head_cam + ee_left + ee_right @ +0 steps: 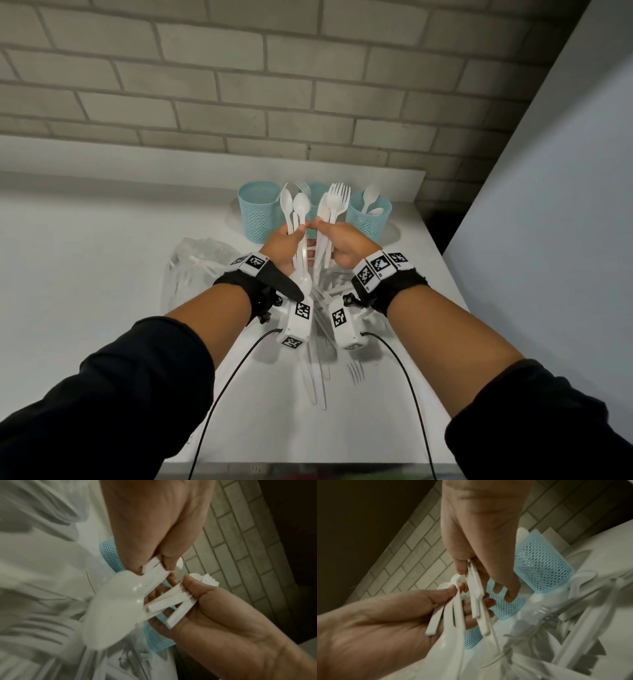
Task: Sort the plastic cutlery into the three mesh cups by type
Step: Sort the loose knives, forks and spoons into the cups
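Observation:
Both hands are raised side by side in front of three blue mesh cups. My left hand (286, 240) (154, 555) (393, 615) grips a bundle of white spoons (301, 205), with one spoon's bowl (304, 281) (116, 615) pointing down. My right hand (346, 246) (214, 608) (479, 561) grips several white forks (337, 198) and other handles (476, 595). The thumbs nearly touch. Nothing sticks up out of the left cup (258, 210). A fork stands in the middle cup (317, 192), and the right cup (370, 214) (542, 563) holds spoons.
Loose white cutlery (318, 377) lies in a pile on the white table (102, 274) under my wrists, with a fork (356, 371) beside it. A crumpled clear plastic bag (195, 270) lies to the left. A brick wall rises behind the cups, and the table's right edge is close.

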Demonstrator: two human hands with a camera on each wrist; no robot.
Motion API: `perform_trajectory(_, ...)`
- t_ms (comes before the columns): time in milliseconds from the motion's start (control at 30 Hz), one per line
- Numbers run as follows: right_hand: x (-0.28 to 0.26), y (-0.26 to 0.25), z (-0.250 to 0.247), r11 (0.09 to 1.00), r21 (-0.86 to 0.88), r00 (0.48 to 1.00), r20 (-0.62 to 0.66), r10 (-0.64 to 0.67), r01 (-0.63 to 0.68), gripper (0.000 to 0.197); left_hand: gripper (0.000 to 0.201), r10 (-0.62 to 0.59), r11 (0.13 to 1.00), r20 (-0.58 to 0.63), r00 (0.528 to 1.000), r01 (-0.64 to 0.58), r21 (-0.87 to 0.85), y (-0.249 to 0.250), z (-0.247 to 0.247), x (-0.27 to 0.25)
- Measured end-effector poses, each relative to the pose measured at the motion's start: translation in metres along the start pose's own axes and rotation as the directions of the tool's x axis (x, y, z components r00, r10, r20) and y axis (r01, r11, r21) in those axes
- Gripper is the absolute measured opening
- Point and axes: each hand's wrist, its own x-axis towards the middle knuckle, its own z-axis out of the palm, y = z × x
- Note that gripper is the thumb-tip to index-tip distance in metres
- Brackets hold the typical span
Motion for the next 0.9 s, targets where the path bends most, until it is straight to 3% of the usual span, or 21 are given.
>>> perform_trajectory(200,-0.006,0.002,0.006,0.989,-0.122,0.996,-0.029,0.081,-0.084,0.045,0.036,0.046,0.998,0.090,0.995,-0.050,0.043,-0.004,0.002,-0.005)
perform_trajectory(300,-0.014,-0.001,0.010,0.994,-0.069,0.996,-0.035,0.078,-0.080,0.047,0.037,0.042,0.999,0.156,0.987,-0.046,0.024,-0.007,0.000,-0.007)
perform_trajectory(400,-0.014,-0.001,0.015,0.999,-0.013,0.999,-0.005,0.049,-0.049,0.049,0.036,-0.004,1.000,0.104,0.995,0.002,0.021,-0.010,-0.001,-0.007)
perform_trajectory(567,-0.002,0.005,0.017,0.996,-0.085,0.999,-0.038,0.030,-0.033,0.064,0.035,-0.016,0.998,0.062,0.998,0.012,0.061,-0.009,-0.002,-0.005)
perform_trajectory(633,-0.004,0.006,0.017,0.999,-0.045,0.999,-0.043,0.026,-0.028,0.061,0.035,-0.010,0.999,0.042,0.999,0.008,0.044,-0.009,0.001,-0.005)
perform_trajectory(767,-0.003,0.013,0.020,0.994,0.015,0.988,-0.110,-0.107,0.109,0.049,0.033,-0.038,0.999,0.051,0.998,0.037,0.030,-0.007,0.005,-0.007)
perform_trajectory(900,0.000,0.018,0.024,0.964,-0.031,0.931,-0.255,-0.261,0.263,0.040,0.027,-0.074,0.997,0.050,0.996,0.074,0.009,-0.007,0.007,-0.006)
